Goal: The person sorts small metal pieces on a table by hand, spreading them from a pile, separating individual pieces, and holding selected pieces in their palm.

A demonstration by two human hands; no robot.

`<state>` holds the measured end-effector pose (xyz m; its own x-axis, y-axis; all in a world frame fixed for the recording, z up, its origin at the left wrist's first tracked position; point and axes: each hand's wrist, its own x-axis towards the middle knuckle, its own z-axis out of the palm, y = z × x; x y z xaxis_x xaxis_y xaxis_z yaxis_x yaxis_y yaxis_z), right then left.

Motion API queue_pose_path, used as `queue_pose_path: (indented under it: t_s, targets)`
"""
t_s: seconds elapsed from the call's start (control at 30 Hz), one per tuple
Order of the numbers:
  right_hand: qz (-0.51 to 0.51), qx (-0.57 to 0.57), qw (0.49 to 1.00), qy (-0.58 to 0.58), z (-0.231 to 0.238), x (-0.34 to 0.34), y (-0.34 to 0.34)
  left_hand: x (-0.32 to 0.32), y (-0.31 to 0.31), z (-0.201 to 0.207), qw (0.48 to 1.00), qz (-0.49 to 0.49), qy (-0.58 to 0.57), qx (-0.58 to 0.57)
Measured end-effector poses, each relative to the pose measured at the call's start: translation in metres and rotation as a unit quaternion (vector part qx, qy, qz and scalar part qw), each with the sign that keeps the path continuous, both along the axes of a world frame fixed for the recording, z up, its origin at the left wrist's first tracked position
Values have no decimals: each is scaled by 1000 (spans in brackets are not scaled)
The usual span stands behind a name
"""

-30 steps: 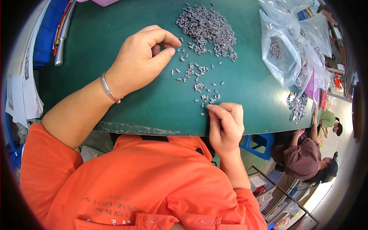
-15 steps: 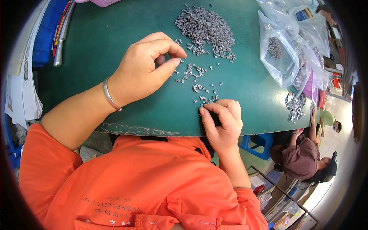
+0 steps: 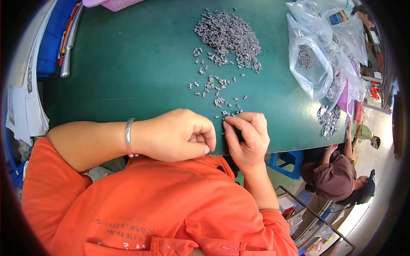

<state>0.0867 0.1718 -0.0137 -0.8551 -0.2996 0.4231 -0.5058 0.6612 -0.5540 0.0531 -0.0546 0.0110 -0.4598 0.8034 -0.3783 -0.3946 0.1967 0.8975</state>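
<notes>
A large heap of small grey metal parts [image 3: 228, 36] lies on the green tabletop [image 3: 128, 64], with looser parts [image 3: 215, 83] strewn between it and me. My left hand [image 3: 181, 134], a silver bangle on its wrist, is curled closed at the table's front edge; whatever is in its fingers is hidden. To its right, my right hand [image 3: 250, 138] is pinched closed, thumb against forefinger, beside the nearest few loose parts [image 3: 226, 113]. What sits in that pinch is too small to make out.
Clear plastic bags [image 3: 314, 64] holding more parts lie at the right, near another small pile [image 3: 329, 121]. A pink basket [image 3: 113, 4] is at the far edge. A blue bin [image 3: 51, 47] stands left. Another person [image 3: 337, 175] sits at right, near a blue stool [image 3: 288, 164].
My left hand has come back from the loose parts near the heap to the table's front edge, its fingers curling further. My right hand has hardly moved.
</notes>
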Motion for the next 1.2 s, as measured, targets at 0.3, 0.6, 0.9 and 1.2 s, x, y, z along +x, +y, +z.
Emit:
queue_pose_path:
  t_s: [0.3,0.6,0.9,1.2]
  targets:
    - [-35,-53,997,-39,2,8,14,-4,0,2,1000,-7,3,-30]
    - [1,-37,999,-21,3,2,8,-11,-2,4,989,-31,-140,-37]
    - [24,15,1000,4,1,-1,6,-10,-2,1,988,-21,-149,-34]
    - [20,24,999,8,1,0,6,-10,-2,2,986,-6,-163,-26]
